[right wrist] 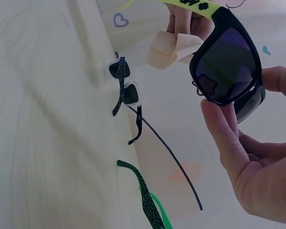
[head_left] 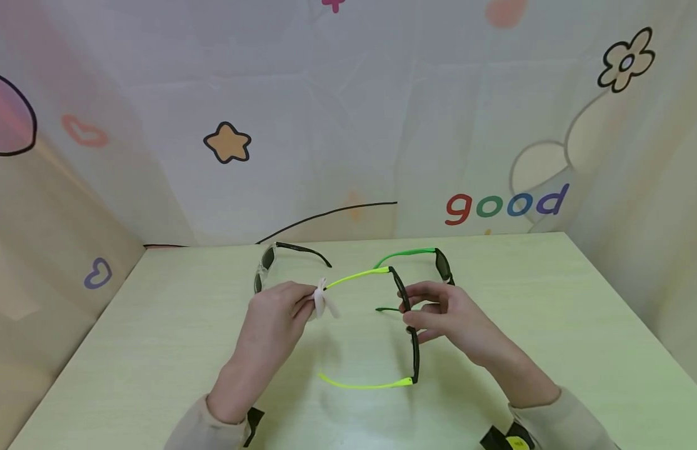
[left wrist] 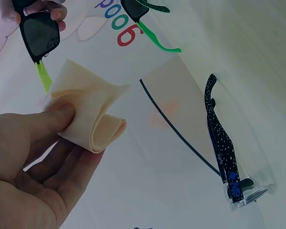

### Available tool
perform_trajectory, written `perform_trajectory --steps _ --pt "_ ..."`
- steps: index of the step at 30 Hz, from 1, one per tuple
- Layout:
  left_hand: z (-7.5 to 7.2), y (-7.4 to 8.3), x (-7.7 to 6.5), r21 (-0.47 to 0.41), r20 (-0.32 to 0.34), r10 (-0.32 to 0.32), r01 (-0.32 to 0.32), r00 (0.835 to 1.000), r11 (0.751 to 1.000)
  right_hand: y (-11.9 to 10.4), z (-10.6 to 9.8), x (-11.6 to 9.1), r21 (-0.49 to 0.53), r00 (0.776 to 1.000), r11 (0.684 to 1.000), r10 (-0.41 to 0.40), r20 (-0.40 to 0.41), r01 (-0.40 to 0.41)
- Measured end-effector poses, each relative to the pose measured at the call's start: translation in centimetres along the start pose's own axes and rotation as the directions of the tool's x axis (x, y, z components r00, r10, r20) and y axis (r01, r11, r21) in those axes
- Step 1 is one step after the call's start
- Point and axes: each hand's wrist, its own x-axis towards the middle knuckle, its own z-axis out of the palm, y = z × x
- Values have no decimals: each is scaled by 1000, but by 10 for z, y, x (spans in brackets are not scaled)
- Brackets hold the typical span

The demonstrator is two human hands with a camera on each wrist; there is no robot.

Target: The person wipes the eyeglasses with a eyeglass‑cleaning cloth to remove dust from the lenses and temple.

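My right hand (head_left: pixel 461 322) grips a pair of black-framed sunglasses (right wrist: pixel 227 64) with neon-yellow temples, thumb and fingers about the bridge and lens rims. The sunglasses are held up over the table, temples spread and pointing left. My left hand (head_left: pixel 272 322) pinches a folded whitish cloth (left wrist: pixel 88 102) between thumb and fingers. In the head view the cloth lies at the tip of the far yellow temple (head_left: pixel 356 275). The near yellow temple (head_left: pixel 371 386) hangs free. Part of the lenses is hidden behind my right fingers in the head view.
On the pale table (head_left: pixel 157 337), clear-framed sunglasses (head_left: pixel 267 259) with dark speckled temples stand behind my left hand. Green-templed sunglasses (head_left: pixel 404 252) stand behind my right hand, partly covered by it. A printed curtain (head_left: pixel 325 125) hangs along the table's back and sides.
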Motion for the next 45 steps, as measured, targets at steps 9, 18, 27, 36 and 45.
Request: perform_trajectory --steps 9,18,27,36,45 --pt "0 -1 -1 18 -8 30 -29 1000 999 3 -2 1 -68 997 997 -43 65 47" --pt "0 -2 0 -4 -33 52 -52 998 999 4 1 0 -94 992 992 -73 99 82" --pt "-3 -5 2 -42 -22 22 -23 1000 999 2 4 -1 -124 991 985 -112 80 121" --pt "-1 -1 1 -50 -17 44 -45 999 998 2 12 -1 -165 996 982 -87 36 92" --pt "6 8 2 -30 -38 111 -113 993 993 3 20 0 -232 998 970 -64 29 69"
